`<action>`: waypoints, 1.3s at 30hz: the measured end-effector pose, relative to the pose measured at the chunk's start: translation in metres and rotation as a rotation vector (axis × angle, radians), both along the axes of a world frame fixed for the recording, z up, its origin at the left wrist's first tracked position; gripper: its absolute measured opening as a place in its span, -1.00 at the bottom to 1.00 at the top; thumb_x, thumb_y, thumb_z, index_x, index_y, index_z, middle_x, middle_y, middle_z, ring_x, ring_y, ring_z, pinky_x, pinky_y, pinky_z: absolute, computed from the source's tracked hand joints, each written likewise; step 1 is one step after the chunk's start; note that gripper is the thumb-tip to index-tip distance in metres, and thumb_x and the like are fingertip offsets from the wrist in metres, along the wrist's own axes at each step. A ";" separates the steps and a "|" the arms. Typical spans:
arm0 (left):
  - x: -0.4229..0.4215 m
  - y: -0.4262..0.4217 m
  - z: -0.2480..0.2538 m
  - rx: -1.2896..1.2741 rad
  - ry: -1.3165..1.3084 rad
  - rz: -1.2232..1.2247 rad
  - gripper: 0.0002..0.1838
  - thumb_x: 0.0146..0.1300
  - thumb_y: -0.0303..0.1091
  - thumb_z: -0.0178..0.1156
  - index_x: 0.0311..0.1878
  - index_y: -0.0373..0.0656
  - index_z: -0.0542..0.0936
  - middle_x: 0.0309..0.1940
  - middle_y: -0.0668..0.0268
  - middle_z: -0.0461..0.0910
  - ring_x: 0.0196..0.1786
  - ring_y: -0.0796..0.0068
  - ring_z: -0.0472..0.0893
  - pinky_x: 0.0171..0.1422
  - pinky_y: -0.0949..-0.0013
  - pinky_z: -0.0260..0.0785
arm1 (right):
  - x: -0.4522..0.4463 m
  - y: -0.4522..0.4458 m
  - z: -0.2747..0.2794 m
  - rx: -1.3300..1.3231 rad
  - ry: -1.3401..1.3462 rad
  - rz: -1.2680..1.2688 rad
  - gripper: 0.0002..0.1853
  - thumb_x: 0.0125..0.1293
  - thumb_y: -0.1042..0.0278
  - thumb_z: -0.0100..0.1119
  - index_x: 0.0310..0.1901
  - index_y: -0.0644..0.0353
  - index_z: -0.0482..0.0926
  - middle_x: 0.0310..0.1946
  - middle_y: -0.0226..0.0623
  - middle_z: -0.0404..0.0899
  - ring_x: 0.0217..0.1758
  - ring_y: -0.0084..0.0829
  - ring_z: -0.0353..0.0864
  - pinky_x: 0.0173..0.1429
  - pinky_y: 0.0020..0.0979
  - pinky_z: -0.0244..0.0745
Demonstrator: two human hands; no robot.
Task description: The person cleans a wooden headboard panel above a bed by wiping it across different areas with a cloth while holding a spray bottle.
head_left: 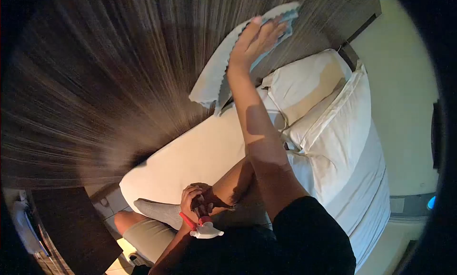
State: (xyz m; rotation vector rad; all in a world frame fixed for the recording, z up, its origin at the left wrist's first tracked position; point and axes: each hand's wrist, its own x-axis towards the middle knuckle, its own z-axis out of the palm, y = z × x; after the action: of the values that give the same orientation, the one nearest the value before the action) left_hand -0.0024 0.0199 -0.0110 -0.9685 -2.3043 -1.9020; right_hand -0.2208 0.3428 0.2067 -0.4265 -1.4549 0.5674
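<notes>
Up at the dark wood-grain panel, my right hand holds a pale blue-grey cloth with a scalloped dark edge against the surface. The fingers lie over the cloth, and its lower end hangs down toward the bed. Low in the view, my left hand is closed around a spray bottle with a white head and red collar and trigger. Most of the bottle's body is hidden by the fingers and shadow. My bent leg with a grey sock rests on the bed beside this hand.
The white bed runs along the panel. White pillows are piled at its right end. A dark wooden cabinet stands at lower left, with tiled floor between it and the bed. A pale wall rises at right.
</notes>
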 end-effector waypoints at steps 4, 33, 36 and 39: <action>0.000 0.002 0.005 0.016 -0.016 0.011 -0.46 -0.19 -0.25 0.51 -0.12 -0.21 0.51 -0.15 0.10 0.58 0.01 0.05 0.56 0.18 0.07 0.39 | 0.001 -0.002 -0.075 -0.150 -0.052 0.041 -0.29 0.51 -0.03 -0.32 0.48 0.32 -0.07 0.49 0.33 -0.30 0.57 0.23 -0.32 0.50 0.19 -0.39; -0.001 0.002 0.018 -0.146 -0.005 0.000 -0.45 -0.16 -0.18 0.52 -0.12 -0.19 0.49 -0.11 0.08 0.57 0.05 0.11 0.55 0.23 0.07 0.36 | 0.007 0.011 -0.126 -0.186 -0.044 0.019 -0.38 0.54 0.00 -0.36 0.46 0.26 0.07 0.51 0.21 -0.27 0.57 0.21 -0.33 0.50 0.20 -0.38; -0.001 0.002 0.017 -0.129 -0.009 -0.002 -0.46 -0.22 -0.31 0.53 -0.12 -0.16 0.50 -0.11 0.10 0.57 0.06 0.06 0.55 0.19 0.09 0.39 | 0.023 -0.008 -0.068 0.137 -0.152 -0.001 -0.41 0.56 0.05 -0.33 0.46 0.25 0.10 0.52 0.18 -0.28 0.57 0.18 -0.30 0.52 0.14 -0.37; -0.002 0.002 0.014 -0.101 0.016 -0.003 -0.45 -0.21 -0.30 0.53 -0.12 -0.17 0.50 -0.11 0.10 0.57 0.06 0.05 0.54 0.19 0.09 0.39 | 0.032 -0.006 -0.042 0.217 -0.198 0.050 -0.44 0.55 0.05 -0.33 0.46 0.14 0.16 0.54 0.07 -0.30 0.57 0.19 -0.32 0.48 0.22 -0.36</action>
State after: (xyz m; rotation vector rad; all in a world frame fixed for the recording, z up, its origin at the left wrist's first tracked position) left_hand -0.0041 0.0214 0.0030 -0.9920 -2.4126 -1.7876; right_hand -0.1886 0.3371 0.1646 -0.2807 -1.7010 0.4092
